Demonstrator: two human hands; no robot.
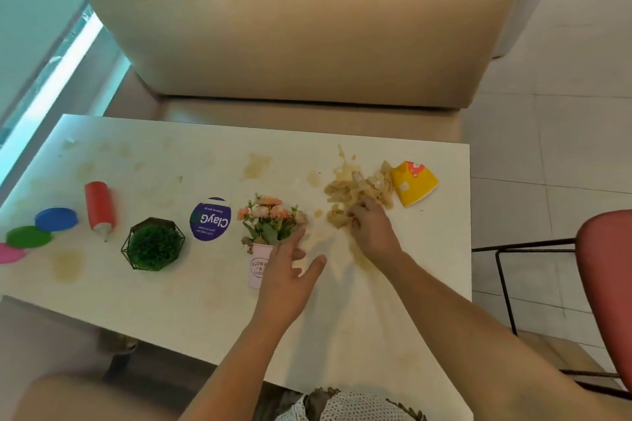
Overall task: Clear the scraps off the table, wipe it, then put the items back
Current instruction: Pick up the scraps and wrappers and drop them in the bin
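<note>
From the head camera, the scraps (355,191), a soggy, tan, crumpled heap, are lying near the tabletop's (171,301) far right corner, touching a crushed yellow cup (415,184). The right hand (371,229) is gripping the heap's near side with curled fingers. The left hand (287,270) is hovering with straight fingers beside the pink flower pot (256,267).

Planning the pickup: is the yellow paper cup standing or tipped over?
Tipped over: the yellow paper cup lies on its side on the table, side wall up, beside the scraps.
</note>
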